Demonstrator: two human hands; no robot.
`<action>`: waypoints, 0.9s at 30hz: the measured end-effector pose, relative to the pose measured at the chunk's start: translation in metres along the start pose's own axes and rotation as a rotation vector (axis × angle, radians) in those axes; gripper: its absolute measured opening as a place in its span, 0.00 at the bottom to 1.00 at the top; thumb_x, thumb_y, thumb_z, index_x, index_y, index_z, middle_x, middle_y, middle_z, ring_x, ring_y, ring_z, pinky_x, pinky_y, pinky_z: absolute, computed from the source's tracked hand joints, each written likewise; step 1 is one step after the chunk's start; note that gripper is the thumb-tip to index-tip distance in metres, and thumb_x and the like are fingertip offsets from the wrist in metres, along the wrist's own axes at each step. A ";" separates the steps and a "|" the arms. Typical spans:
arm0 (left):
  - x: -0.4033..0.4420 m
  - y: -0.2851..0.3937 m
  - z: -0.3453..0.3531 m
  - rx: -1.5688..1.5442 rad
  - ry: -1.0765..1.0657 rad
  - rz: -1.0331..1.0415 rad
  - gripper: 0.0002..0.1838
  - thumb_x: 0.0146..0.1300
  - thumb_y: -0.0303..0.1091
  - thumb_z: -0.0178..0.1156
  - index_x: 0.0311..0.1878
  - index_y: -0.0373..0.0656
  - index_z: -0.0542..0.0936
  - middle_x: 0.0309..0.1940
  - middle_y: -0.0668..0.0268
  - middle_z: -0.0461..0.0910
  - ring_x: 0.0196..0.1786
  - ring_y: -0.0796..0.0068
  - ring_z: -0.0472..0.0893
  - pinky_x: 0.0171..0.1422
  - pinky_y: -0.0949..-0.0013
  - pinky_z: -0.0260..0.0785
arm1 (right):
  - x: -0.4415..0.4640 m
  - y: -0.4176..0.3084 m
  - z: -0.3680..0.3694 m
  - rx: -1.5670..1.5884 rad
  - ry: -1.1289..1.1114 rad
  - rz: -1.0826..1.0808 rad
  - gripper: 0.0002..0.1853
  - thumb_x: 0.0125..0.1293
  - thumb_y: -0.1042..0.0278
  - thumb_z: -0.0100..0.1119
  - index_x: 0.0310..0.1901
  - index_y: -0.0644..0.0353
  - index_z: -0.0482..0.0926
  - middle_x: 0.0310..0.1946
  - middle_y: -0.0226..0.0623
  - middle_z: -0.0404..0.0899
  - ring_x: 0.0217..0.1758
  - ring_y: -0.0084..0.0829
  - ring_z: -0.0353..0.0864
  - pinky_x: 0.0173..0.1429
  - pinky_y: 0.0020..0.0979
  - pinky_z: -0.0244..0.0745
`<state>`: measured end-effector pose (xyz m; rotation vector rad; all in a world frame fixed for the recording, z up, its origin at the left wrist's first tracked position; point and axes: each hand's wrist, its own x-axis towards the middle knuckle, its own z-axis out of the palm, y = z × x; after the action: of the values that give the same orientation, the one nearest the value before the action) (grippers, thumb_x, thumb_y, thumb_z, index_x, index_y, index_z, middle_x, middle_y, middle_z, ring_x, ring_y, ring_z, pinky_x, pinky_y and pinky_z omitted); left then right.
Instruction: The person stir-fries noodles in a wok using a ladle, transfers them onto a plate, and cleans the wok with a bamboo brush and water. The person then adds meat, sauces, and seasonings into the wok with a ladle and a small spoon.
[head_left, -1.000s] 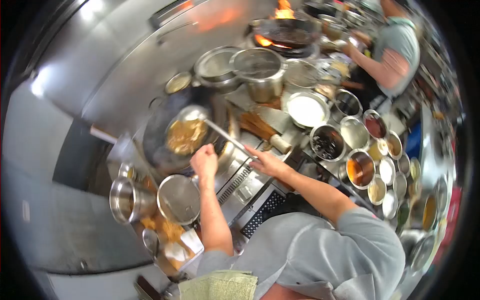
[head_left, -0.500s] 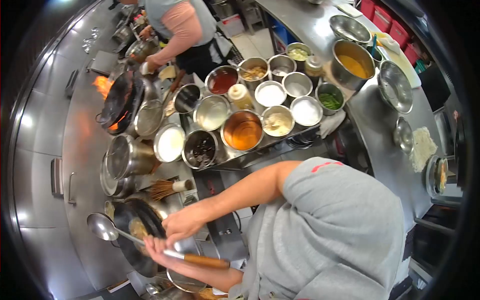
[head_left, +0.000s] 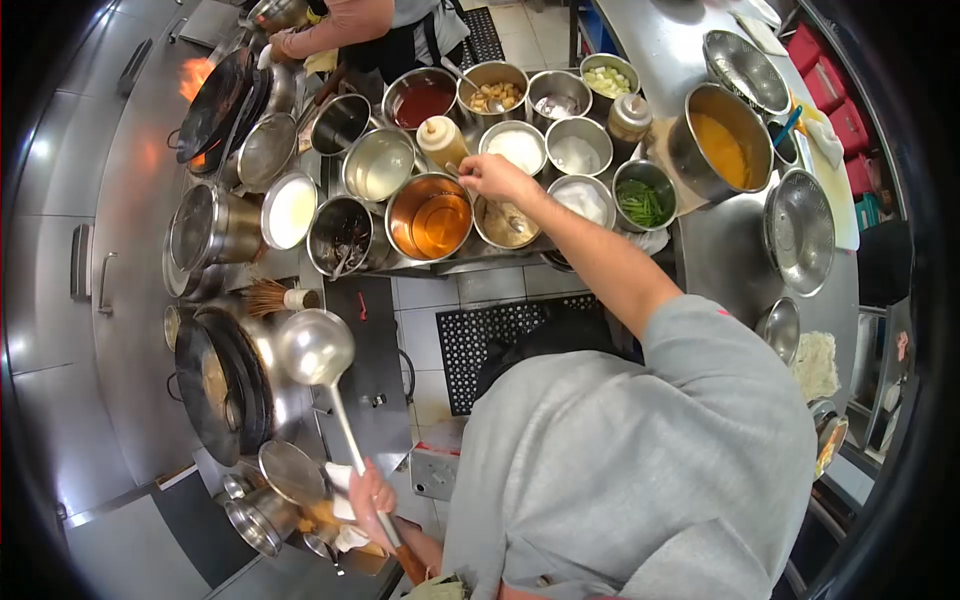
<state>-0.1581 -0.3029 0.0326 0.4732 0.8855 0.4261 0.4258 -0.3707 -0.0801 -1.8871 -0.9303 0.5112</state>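
My left hand point(head_left: 372, 497), low in the view, is wrapped around the shaft of a metal ladle point(head_left: 315, 347). Its round bowl is raised beside a black wok point(head_left: 190, 385) with some yellowish food point(head_left: 213, 378) in it. My right hand point(head_left: 492, 178) stretches over the group of metal pots, fingers pinched together just above a pot of pale paste point(head_left: 507, 222). A small light tip shows at those fingers, but I cannot make out what it is. Close by are a pot of amber liquid point(head_left: 430, 219) and a squeeze bottle point(head_left: 440, 140).
Across the stove, a co-worker's sleeve point(head_left: 345, 25) is near a wok point(head_left: 215, 105) with flames. A bamboo brush point(head_left: 270, 297) lies above my wok. Right of the pots stands a large pot of orange liquid point(head_left: 722, 140); strainers point(head_left: 290, 473) rest at lower left.
My right hand has moved from beside my left hand at the wok up to the pots. The ladle has swung away from over the wok, still in my left hand. The view has shifted.
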 end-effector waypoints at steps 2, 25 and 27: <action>0.003 -0.012 0.011 0.126 0.037 -0.083 0.10 0.74 0.30 0.44 0.53 0.39 0.70 0.20 0.71 0.63 0.11 0.83 0.58 0.12 0.77 0.53 | -0.007 0.002 -0.007 0.000 0.029 -0.051 0.13 0.63 0.62 0.63 0.42 0.62 0.80 0.27 0.43 0.80 0.31 0.37 0.79 0.40 0.37 0.74; 0.057 -0.067 0.119 0.662 -0.271 -0.417 0.07 0.67 0.32 0.57 0.43 0.43 0.69 0.17 0.74 0.65 0.11 0.85 0.64 0.13 0.79 0.59 | -0.126 0.013 -0.039 -0.081 0.213 -0.221 0.10 0.69 0.68 0.53 0.43 0.64 0.80 0.36 0.42 0.83 0.42 0.41 0.81 0.49 0.38 0.74; 0.056 -0.065 0.123 0.643 -0.254 -0.440 0.06 0.68 0.30 0.56 0.41 0.44 0.68 0.16 0.73 0.65 0.11 0.84 0.64 0.14 0.78 0.59 | -0.125 0.015 -0.037 0.023 0.223 -0.168 0.10 0.70 0.69 0.51 0.43 0.66 0.80 0.35 0.42 0.84 0.41 0.38 0.83 0.49 0.35 0.76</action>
<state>-0.0161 -0.3526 0.0279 0.8739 0.8388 -0.3343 0.3784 -0.4930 -0.0807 -1.7841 -0.9202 0.2051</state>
